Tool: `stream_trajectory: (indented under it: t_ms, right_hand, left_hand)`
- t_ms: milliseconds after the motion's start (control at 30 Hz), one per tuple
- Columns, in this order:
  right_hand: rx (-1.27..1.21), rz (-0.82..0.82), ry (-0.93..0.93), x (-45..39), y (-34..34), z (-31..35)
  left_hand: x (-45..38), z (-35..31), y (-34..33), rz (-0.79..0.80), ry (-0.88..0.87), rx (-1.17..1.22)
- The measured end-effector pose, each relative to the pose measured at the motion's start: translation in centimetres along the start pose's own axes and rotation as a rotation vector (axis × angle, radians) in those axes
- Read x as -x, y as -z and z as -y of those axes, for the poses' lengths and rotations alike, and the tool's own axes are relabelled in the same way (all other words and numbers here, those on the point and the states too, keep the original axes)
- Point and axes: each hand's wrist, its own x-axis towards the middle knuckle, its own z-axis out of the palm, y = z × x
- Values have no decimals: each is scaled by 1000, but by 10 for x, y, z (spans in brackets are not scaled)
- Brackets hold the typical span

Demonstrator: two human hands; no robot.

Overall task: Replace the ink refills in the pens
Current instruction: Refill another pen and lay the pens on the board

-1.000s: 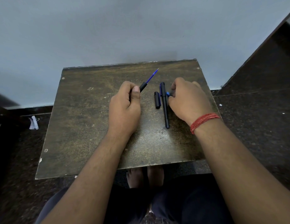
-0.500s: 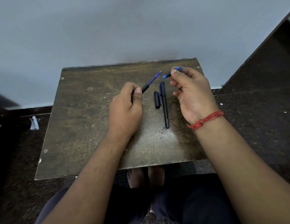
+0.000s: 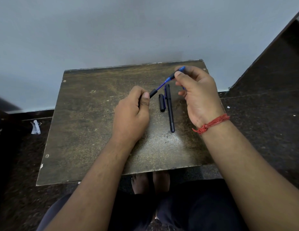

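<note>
My left hand (image 3: 131, 112) is closed around a black pen barrel (image 3: 153, 93), from whose far end a thin blue refill (image 3: 161, 85) sticks out. My right hand (image 3: 198, 95) pinches a small blue and black tip piece (image 3: 176, 74) between thumb and forefinger, and its near end meets the refill's point above the table. Between my hands a whole black pen (image 3: 169, 108) lies flat on the worn brown table (image 3: 88, 127). A short black cap (image 3: 161, 102) lies just left of it.
The table stands against a pale grey wall (image 3: 112, 30). Dark floor surrounds it, with a scrap of white paper (image 3: 35, 127) at the left. My bare feet (image 3: 150, 181) show under the table's near edge. A red thread band is on my right wrist.
My right hand lifted the blue tip piece from the table beside the pen and brought it onto the end of the refill. My left hand stayed nearly still.
</note>
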Motion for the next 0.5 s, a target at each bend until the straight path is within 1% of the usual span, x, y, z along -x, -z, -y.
stream_trajectory:
  t_ms: [200, 500]
  right_hand:
    - [91, 181, -25, 4, -5, -6]
    - [73, 256, -44, 3, -6, -9]
  left_hand:
    - [0, 0, 0, -6, -17, 4]
    - [1, 0, 0, -4, -5, -7]
